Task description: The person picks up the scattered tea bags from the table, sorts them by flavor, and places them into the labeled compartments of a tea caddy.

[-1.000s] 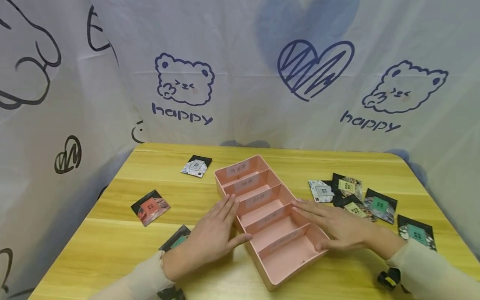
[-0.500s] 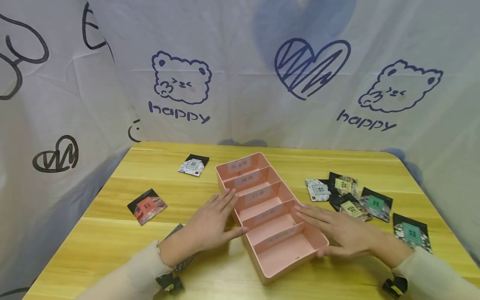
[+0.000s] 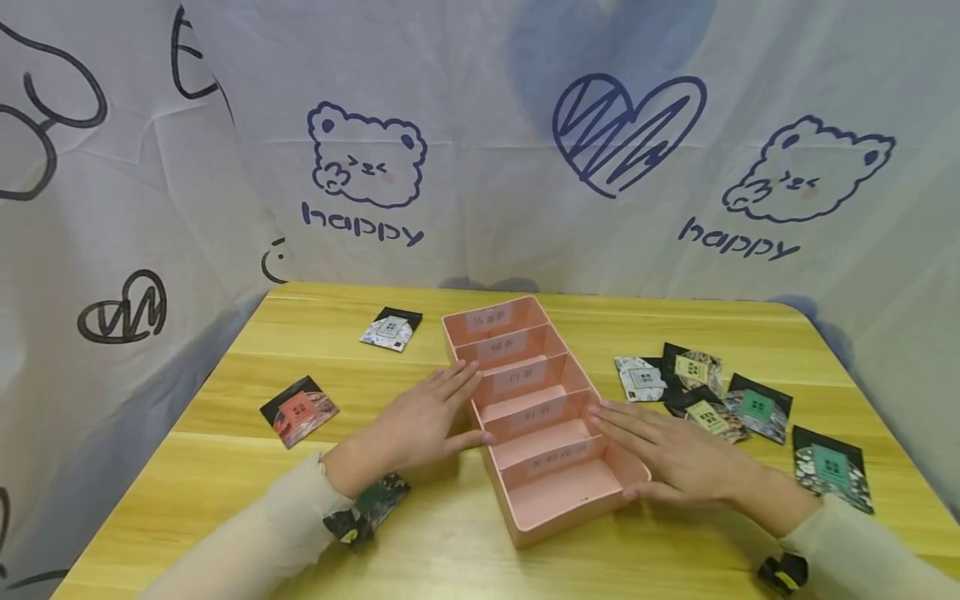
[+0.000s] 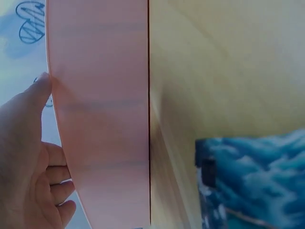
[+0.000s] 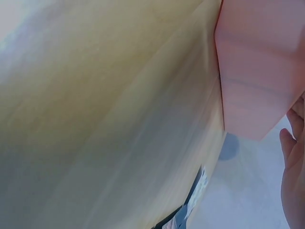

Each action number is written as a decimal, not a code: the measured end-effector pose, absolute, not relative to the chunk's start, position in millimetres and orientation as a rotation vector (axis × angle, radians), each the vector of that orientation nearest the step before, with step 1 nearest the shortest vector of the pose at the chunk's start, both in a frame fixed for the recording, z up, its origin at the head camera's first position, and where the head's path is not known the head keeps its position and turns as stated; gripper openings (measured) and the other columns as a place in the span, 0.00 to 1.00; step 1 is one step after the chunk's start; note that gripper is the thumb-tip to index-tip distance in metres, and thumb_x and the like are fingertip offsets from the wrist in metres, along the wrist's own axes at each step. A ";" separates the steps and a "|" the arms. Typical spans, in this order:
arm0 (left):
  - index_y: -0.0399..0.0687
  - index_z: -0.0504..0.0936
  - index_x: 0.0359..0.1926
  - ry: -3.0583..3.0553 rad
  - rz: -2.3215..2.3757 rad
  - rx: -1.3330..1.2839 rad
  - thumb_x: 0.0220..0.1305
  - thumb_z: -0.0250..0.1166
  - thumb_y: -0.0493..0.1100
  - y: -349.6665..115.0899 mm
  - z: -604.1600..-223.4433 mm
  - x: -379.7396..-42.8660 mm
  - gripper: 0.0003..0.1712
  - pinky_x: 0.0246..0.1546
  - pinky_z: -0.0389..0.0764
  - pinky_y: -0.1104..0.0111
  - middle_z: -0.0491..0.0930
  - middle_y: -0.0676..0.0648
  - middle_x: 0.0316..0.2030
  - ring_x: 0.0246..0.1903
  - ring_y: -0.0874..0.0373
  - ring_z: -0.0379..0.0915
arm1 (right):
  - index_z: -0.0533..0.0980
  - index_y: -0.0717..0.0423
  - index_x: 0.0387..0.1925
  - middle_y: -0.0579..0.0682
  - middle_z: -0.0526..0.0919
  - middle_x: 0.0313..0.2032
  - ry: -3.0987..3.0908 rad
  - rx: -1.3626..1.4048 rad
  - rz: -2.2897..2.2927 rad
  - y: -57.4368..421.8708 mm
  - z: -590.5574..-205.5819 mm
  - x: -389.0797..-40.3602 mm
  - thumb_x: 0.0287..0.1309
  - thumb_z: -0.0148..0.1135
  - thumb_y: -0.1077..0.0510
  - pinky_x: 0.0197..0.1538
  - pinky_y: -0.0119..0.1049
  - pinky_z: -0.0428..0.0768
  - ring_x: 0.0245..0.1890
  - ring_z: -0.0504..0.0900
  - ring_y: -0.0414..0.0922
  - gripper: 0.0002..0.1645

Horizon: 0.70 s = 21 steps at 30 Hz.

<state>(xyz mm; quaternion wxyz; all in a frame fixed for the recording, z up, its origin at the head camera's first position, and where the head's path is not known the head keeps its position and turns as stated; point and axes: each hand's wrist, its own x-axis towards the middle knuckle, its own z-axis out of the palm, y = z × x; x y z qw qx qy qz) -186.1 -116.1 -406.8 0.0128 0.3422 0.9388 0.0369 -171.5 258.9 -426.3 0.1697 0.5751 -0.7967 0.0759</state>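
A long pink divided box (image 3: 562, 492) stands at a slant on the table, its several compartments bare and a paper label on each cross wall. My left hand (image 3: 423, 423) rests along its left side, fingers extended over the rim and thumb near the edge. On the opposite side my right hand (image 3: 675, 454) presses with straight fingers, thumb near the front right corner. The left wrist view has the box's pink side wall (image 4: 102, 95) beside the left hand (image 4: 28, 152). In the right wrist view, part of the right hand (image 5: 295, 162) touches the box (image 5: 259, 71).
Flat printed sachets lie around: a white one (image 3: 391, 329) at back left, a red one (image 3: 299, 412) at left, a green one (image 3: 384, 497) partly under the left wrist. Several more, including a green one (image 3: 831, 468), lie at right on the wooden table (image 3: 225, 500).
The box has shifted away from me and turned slightly, its near end moving left and its far end right. Both hands stay against its sides. More of the sachet by my left wrist shows.
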 end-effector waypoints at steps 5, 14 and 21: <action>0.39 0.48 0.76 2.914 0.150 1.099 0.65 0.34 0.77 -117.9 -408.6 -194.9 0.56 0.73 0.47 0.56 0.45 0.40 0.76 0.75 0.46 0.38 | 0.60 0.64 0.71 0.59 0.60 0.72 -2.398 1.571 0.149 258.2 -426.5 -168.3 0.71 0.37 0.31 0.75 0.37 0.49 0.72 0.57 0.53 0.47; 0.35 0.51 0.75 2.968 0.225 1.134 0.72 0.41 0.69 -117.8 -411.7 -194.7 0.48 0.73 0.49 0.58 0.49 0.36 0.74 0.73 0.43 0.44 | 0.56 0.61 0.74 0.57 0.56 0.74 -2.517 1.452 0.142 252.6 -428.7 -163.4 0.71 0.41 0.32 0.75 0.33 0.43 0.74 0.51 0.50 0.46; 0.37 0.47 0.76 2.954 0.311 1.053 0.69 0.42 0.73 -116.3 -415.1 -193.1 0.53 0.72 0.53 0.56 0.45 0.37 0.76 0.74 0.45 0.41 | 0.56 0.62 0.74 0.58 0.57 0.73 -2.528 1.383 0.187 246.0 -430.4 -161.4 0.71 0.44 0.34 0.74 0.41 0.55 0.73 0.54 0.51 0.45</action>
